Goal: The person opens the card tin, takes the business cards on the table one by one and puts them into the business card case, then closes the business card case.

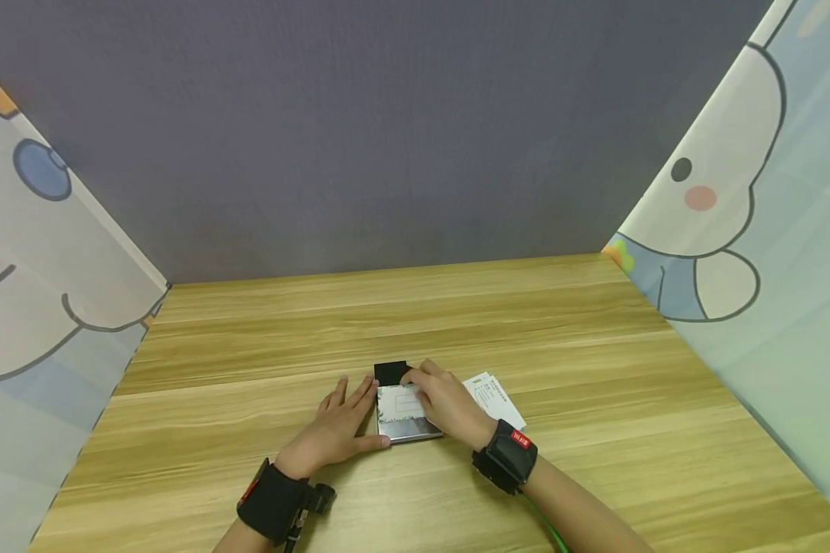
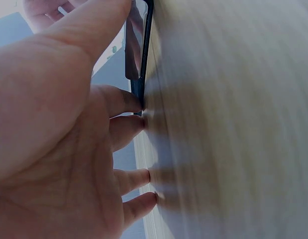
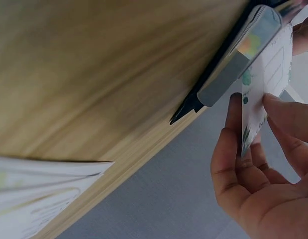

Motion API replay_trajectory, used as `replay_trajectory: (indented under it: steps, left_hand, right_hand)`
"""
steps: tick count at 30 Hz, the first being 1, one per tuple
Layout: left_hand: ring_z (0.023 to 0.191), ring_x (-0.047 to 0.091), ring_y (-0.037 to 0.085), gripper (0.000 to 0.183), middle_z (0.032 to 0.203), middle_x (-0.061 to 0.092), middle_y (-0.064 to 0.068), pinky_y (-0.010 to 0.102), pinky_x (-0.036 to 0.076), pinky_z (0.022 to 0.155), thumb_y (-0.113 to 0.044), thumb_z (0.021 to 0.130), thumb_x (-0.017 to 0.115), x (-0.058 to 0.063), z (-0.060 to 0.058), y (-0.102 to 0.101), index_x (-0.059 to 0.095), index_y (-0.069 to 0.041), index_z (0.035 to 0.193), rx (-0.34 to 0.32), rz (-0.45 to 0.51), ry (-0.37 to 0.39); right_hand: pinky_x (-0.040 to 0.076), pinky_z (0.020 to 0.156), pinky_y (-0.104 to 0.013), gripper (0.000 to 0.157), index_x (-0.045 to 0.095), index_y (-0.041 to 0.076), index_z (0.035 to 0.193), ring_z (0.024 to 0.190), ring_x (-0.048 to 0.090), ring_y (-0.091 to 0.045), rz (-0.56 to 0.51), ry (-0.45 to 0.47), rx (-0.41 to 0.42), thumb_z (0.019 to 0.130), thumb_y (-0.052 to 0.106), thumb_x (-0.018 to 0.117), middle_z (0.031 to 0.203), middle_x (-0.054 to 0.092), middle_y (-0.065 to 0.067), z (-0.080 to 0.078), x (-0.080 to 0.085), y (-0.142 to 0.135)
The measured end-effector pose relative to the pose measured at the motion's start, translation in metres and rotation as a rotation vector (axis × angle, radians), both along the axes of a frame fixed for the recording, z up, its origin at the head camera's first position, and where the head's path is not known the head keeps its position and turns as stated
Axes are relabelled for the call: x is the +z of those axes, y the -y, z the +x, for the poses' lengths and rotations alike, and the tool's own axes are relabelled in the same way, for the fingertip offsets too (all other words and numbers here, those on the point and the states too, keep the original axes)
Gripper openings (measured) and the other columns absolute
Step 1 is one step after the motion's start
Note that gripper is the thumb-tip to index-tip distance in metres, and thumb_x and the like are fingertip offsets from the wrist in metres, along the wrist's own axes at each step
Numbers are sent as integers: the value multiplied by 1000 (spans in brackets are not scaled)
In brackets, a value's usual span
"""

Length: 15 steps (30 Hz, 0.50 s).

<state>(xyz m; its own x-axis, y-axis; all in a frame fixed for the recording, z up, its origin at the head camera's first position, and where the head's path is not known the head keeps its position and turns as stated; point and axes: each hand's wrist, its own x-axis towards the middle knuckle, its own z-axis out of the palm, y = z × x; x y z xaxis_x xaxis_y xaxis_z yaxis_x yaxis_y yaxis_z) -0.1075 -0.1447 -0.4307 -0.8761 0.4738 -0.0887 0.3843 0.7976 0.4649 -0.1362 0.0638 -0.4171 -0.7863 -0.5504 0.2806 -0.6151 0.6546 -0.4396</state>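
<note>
A slim black and silver case (image 1: 408, 432), which looks like a business card holder, lies on the table with its black part (image 1: 390, 374) at the far end. Over it is a white card with a green leaf border (image 1: 394, 404). My right hand (image 1: 449, 407) pinches this card between thumb and fingers; in the right wrist view the card (image 3: 268, 69) stands tilted above the case (image 3: 224, 79). My left hand (image 1: 335, 430) rests at the case's left side, fingers extended, thumb at the near edge. In the left wrist view its fingertips (image 2: 139, 204) touch the table.
Several printed white cards (image 1: 499, 403) lie overlapping to the right of the case, partly behind the right wrist. The wooden table (image 1: 283, 330) ends at a grey panel (image 1: 387, 192) at the back. Printed cartoon sheets (image 1: 705, 153) stand at both sides.
</note>
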Motion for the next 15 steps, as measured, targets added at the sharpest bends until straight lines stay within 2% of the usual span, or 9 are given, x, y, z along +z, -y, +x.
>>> replay_trajectory:
  steps: [4, 11, 15]
  left_hand:
    - [133, 4, 49, 87, 152, 20, 16, 67, 19, 102, -52, 80, 59, 0, 0, 0, 24, -2, 143, 0, 2, 5]
    - [133, 4, 49, 88, 152, 20, 16, 67, 19, 102, -53, 80, 58, 0, -1, 1, 23, -3, 144, -4, -8, 12]
    - [133, 4, 49, 88, 152, 20, 16, 67, 19, 102, -53, 80, 58, 0, -1, 1, 23, -3, 144, -7, -5, 13]
  right_hand:
    - [49, 59, -24, 31, 63, 8, 106, 70, 49, -10, 35, 7, 5, 81, -7, 57, 88, 54, -5, 0, 0, -1]
    - [42, 64, -30, 34, 63, 9, 111, 73, 44, -13, 112, 15, 7, 81, -5, 58, 88, 51, -3, 3, 1, -2]
    - [42, 66, -31, 33, 63, 10, 112, 76, 44, -15, 151, 25, 6, 82, -3, 59, 89, 51, -2, 4, 0, -2]
